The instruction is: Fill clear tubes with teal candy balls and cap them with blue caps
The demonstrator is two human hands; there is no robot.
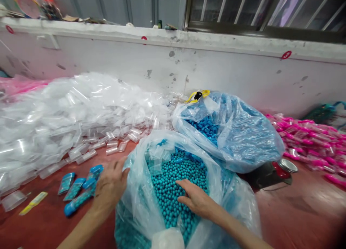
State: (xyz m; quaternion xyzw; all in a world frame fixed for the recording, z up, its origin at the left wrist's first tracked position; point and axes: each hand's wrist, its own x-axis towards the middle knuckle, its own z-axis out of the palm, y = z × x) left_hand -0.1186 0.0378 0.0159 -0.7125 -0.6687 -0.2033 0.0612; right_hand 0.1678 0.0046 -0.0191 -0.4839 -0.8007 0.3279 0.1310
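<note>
My right hand [196,200] is over the turquoise beads [173,180], thumb and index finger apart, with nothing visible between them. The beads fill a clear plastic bag [140,184] with its mouth folded back. Several clear tubes [159,155] and a few blue caps [193,157] lie on the beads at the back. My left hand [112,182] is left of the bag, fingers apart and thumb beside the bag's rim; its palm side is hidden. Beside and partly beneath it, several bead-filled tubes with blue caps [74,189] lie on the red table [292,213].
A large heap of clear empty tubes [81,112] covers the back left. Behind the beads, another bag [243,130] holds blue caps [204,128]. At right are a metal-lidded container [288,166] and pink-capped tubes [310,141]. A yellow-handled cutter [34,203] lies front left.
</note>
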